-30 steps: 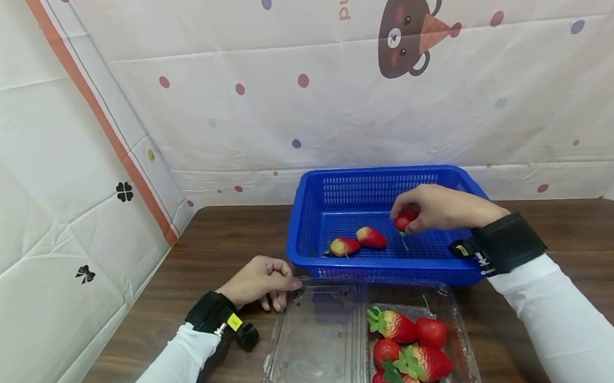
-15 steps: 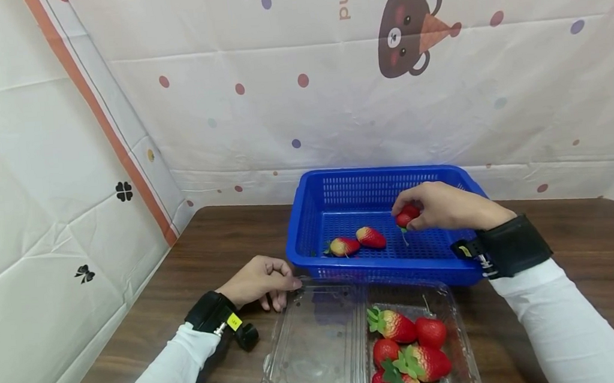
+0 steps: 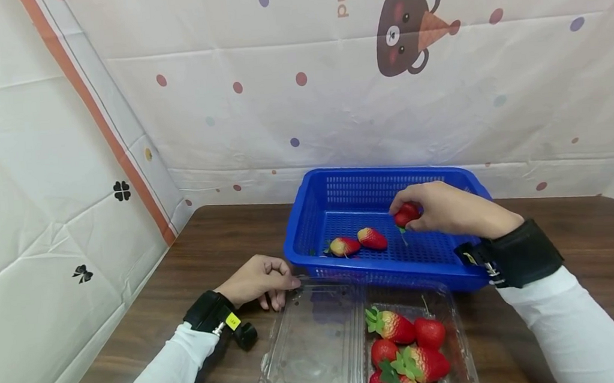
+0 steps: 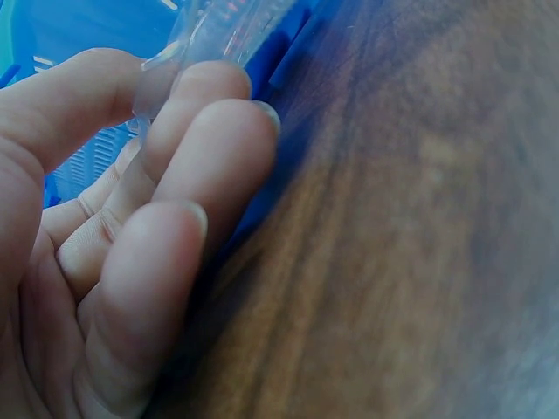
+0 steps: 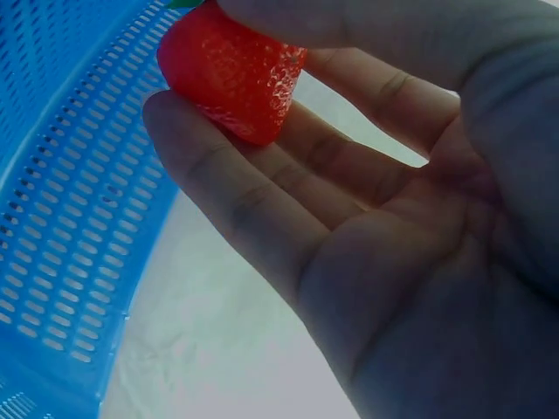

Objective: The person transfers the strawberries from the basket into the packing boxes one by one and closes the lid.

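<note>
My right hand (image 3: 443, 208) pinches a red strawberry (image 3: 407, 214) over the right part of a blue basket (image 3: 388, 263); in the right wrist view the strawberry (image 5: 231, 74) sits between thumb and fingers, a bit of green at its top. Two more strawberries (image 3: 372, 238) lie on the basket's floor. At the basket's near left corner, my left hand (image 3: 262, 282) pinches the corner of a clear plastic clamshell box's lid (image 3: 313, 341). The left wrist view shows the clear plastic edge (image 4: 218, 35) between thumb and forefinger. Several strawberries (image 3: 426, 362) fill the box's right half.
The basket stands on a brown wooden table (image 3: 218, 234) against a patterned cloth backdrop (image 3: 216, 132). The clamshell box lies in front of the basket, close against its near wall. A black camera strap (image 3: 525, 252) is on each wrist.
My right hand stays over the basket with the strawberry, its wrist shifting slightly right and lower. The basket's near right corner has shifted slightly. My left hand keeps its place.
</note>
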